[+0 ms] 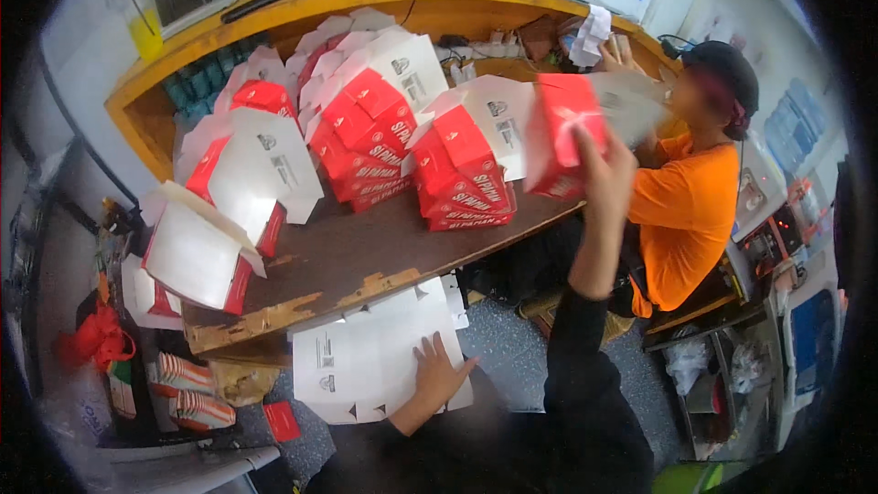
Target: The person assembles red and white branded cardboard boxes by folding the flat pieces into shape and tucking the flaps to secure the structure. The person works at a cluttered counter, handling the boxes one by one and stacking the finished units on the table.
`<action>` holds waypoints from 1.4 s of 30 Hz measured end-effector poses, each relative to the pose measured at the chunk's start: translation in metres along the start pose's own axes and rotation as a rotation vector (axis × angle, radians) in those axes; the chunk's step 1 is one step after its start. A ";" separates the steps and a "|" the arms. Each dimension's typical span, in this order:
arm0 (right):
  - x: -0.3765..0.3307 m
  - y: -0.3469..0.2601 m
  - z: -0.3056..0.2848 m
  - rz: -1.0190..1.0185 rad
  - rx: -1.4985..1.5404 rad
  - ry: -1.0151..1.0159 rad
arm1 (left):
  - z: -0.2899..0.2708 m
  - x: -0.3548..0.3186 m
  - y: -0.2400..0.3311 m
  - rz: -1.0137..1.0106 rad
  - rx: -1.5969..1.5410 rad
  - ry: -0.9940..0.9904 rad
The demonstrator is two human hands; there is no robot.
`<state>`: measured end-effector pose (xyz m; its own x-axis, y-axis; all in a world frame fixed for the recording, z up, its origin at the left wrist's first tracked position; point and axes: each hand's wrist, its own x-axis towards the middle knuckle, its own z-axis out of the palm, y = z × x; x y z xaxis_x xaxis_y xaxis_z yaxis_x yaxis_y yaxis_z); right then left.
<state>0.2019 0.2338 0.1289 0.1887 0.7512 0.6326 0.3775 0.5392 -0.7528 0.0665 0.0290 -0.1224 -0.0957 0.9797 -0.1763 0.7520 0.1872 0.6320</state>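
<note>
My right hand is raised over the table's right end, its fingers closed on a red and white cardboard food box. The box is folded up with its pale lid flap standing out to the right, smeared by motion. Lower down, my left hand lies spread on unfolded white box blanks in front of the table edge. Nearest to the held box is a stack of nested red boxes with white lids raised. Another red stack stands to its left.
The brown table has a chipped front edge. More folded boxes lie at its left end. A person in an orange shirt sits close on the right. Striped packs and a red bag are at lower left.
</note>
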 end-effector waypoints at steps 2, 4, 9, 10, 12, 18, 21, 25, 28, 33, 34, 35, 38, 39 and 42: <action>0.032 0.039 0.027 -0.027 -0.048 -0.137 | 0.009 0.007 0.004 -0.041 0.085 -0.088; 0.044 0.043 0.055 0.189 0.255 -0.289 | 0.026 0.018 -0.009 0.003 0.188 -0.115; 0.044 0.093 0.092 0.117 -0.304 -0.428 | 0.012 0.023 -0.021 0.039 0.149 -0.169; 0.042 0.102 0.092 0.137 -0.293 -0.440 | 0.011 0.025 -0.023 0.010 0.052 -0.194; 0.038 0.105 0.090 0.175 -0.267 -0.475 | 0.010 0.026 -0.029 -0.011 -0.054 -0.201; 0.030 0.085 0.057 0.295 -0.114 -0.351 | -0.033 0.012 -0.033 0.074 -0.175 -0.048; 0.014 0.071 0.042 0.199 -0.271 -0.230 | -0.066 -0.001 -0.031 0.032 -0.236 -0.132; -0.048 0.016 0.014 0.184 -0.243 -0.502 | -0.118 -0.045 -0.046 0.058 -0.368 -0.053; -0.109 -0.014 0.004 0.468 -0.066 -1.265 | -0.183 -0.074 -0.022 0.048 -0.231 -0.011; -0.185 -0.030 0.051 0.596 0.180 -1.584 | -0.215 -0.087 -0.018 0.059 -0.057 -0.057; -0.197 -0.025 0.070 0.608 0.165 -1.558 | -0.215 -0.090 -0.025 0.048 -0.037 -0.061; -0.209 -0.020 0.088 0.618 0.150 -1.542 | -0.212 -0.093 -0.037 0.039 -0.081 -0.030; -0.238 -0.003 0.123 0.202 -0.377 -1.554 | -0.211 -0.097 -0.087 0.016 -0.268 0.105; -0.255 0.021 0.131 -0.001 -0.530 -1.614 | -0.215 -0.103 -0.107 -0.027 -0.360 0.180; -0.292 0.086 0.128 -0.314 -0.791 -1.799 | -0.245 -0.145 -0.122 -0.270 -0.438 0.332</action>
<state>0.0634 0.1098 -0.1440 -0.7272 0.4043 -0.5548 0.5502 0.8265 -0.1189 -0.1713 -0.1183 0.0110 -0.4968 0.8503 -0.1739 0.3410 0.3755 0.8618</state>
